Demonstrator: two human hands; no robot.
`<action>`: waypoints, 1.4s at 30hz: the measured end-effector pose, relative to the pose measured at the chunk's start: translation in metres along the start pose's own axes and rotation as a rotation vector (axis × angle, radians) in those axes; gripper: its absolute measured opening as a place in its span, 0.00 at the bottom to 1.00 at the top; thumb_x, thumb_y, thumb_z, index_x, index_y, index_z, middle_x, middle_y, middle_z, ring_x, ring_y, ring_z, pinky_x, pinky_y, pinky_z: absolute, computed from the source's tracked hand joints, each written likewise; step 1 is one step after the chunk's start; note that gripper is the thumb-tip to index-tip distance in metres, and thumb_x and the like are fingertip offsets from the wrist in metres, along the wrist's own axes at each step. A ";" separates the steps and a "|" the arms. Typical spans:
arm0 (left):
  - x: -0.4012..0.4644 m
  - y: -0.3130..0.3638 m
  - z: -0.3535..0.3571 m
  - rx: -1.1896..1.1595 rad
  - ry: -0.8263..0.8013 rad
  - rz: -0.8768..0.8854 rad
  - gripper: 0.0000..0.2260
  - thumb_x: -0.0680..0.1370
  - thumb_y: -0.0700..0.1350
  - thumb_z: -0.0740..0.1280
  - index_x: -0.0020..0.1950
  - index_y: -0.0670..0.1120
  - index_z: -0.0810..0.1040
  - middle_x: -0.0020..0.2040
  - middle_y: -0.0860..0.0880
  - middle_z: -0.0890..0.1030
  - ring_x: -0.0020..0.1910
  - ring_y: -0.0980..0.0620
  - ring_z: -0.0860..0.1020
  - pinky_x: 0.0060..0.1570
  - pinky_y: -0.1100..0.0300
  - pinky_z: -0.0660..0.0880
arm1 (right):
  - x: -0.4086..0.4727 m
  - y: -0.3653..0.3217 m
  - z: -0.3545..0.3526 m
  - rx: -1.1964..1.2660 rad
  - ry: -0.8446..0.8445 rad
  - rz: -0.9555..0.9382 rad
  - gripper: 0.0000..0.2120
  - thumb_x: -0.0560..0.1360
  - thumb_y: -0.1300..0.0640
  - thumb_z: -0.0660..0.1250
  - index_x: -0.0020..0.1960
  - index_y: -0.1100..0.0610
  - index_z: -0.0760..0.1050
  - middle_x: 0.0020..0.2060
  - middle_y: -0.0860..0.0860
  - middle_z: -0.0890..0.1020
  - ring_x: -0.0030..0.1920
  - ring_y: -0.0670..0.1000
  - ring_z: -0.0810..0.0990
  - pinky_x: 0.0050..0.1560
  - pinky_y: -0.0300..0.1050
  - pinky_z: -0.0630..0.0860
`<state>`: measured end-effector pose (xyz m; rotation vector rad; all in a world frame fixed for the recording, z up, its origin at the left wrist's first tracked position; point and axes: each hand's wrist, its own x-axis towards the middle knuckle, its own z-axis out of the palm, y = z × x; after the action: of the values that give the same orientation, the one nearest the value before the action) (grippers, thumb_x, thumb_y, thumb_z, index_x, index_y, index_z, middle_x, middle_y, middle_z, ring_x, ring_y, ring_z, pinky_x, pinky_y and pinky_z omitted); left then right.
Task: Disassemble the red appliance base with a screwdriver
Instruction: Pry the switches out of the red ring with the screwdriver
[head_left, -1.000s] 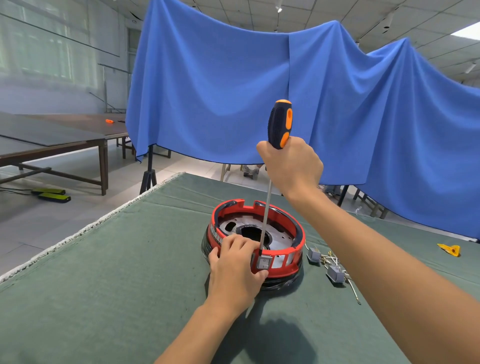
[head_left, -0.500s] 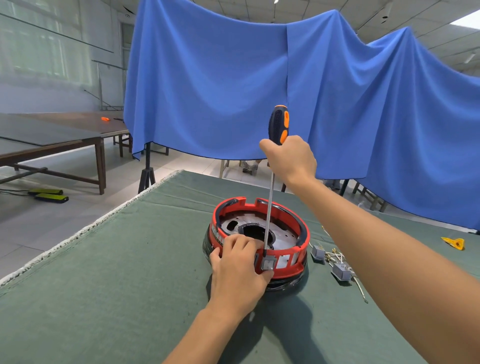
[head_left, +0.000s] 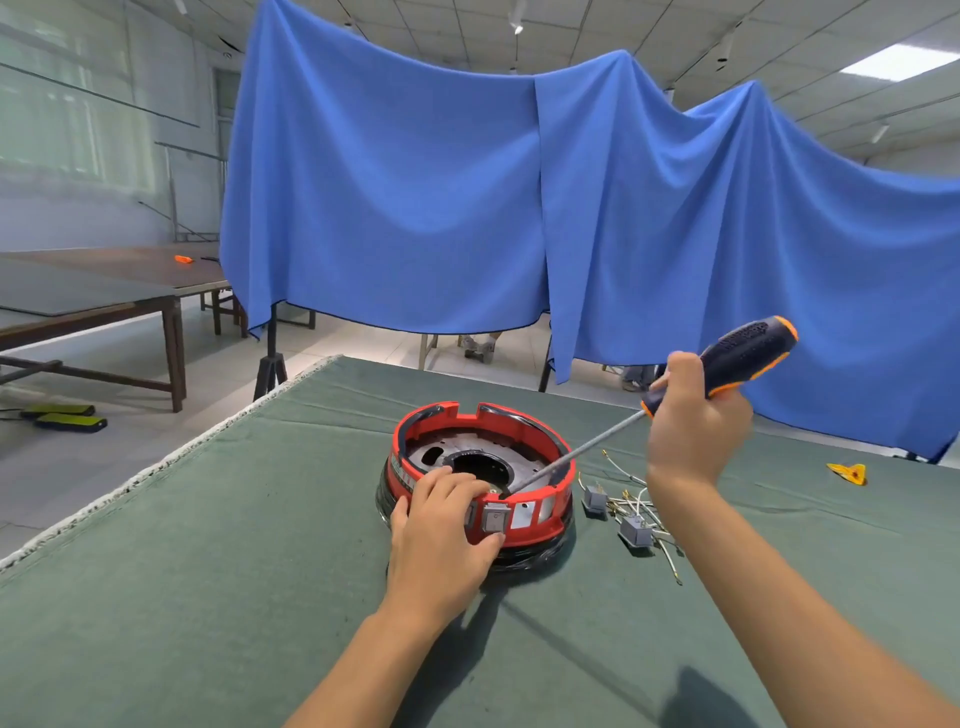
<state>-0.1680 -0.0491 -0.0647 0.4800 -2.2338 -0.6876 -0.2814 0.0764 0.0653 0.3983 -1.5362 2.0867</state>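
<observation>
The red appliance base (head_left: 480, 475) sits on the green-covered bench (head_left: 208, 545). The left hand (head_left: 441, 535) grips its near rim. The right hand (head_left: 693, 421), right of the base, grips the screwdriver (head_left: 727, 364), whose slanted shaft reaches inside the base. Loose connectors and wires (head_left: 626, 512) lie just right of the base.

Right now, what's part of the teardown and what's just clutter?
In the job:
- red appliance base, gripped at its near rim by the left hand
- screwdriver, held tilted in the right hand, tip inside the base

Lying about:
- grey connectors with wires on the green mat, right of the base
- yellow piece, far right
- blue cloth behind
</observation>
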 end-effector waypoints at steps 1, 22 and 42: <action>-0.001 0.000 0.001 0.006 -0.003 0.000 0.19 0.71 0.51 0.72 0.61 0.57 0.75 0.63 0.62 0.71 0.70 0.61 0.59 0.70 0.45 0.58 | 0.000 0.006 -0.006 0.029 0.038 0.030 0.13 0.69 0.55 0.64 0.27 0.57 0.69 0.17 0.44 0.72 0.21 0.42 0.70 0.27 0.32 0.69; -0.005 -0.002 0.009 0.122 0.059 0.075 0.26 0.66 0.50 0.77 0.62 0.51 0.76 0.66 0.56 0.73 0.73 0.52 0.60 0.64 0.43 0.66 | -0.024 0.081 -0.064 0.116 0.526 0.575 0.14 0.69 0.49 0.64 0.27 0.54 0.70 0.18 0.44 0.73 0.18 0.42 0.68 0.28 0.43 0.65; -0.007 0.013 0.013 0.182 0.080 0.095 0.24 0.64 0.45 0.79 0.58 0.45 0.78 0.57 0.50 0.80 0.66 0.44 0.71 0.58 0.41 0.72 | -0.013 0.116 -0.055 0.003 0.501 0.724 0.14 0.73 0.48 0.61 0.33 0.55 0.72 0.27 0.46 0.77 0.27 0.46 0.73 0.26 0.40 0.65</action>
<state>-0.1747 -0.0314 -0.0683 0.4782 -2.2373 -0.4108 -0.3327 0.0992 -0.0509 -0.7445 -1.4787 2.4303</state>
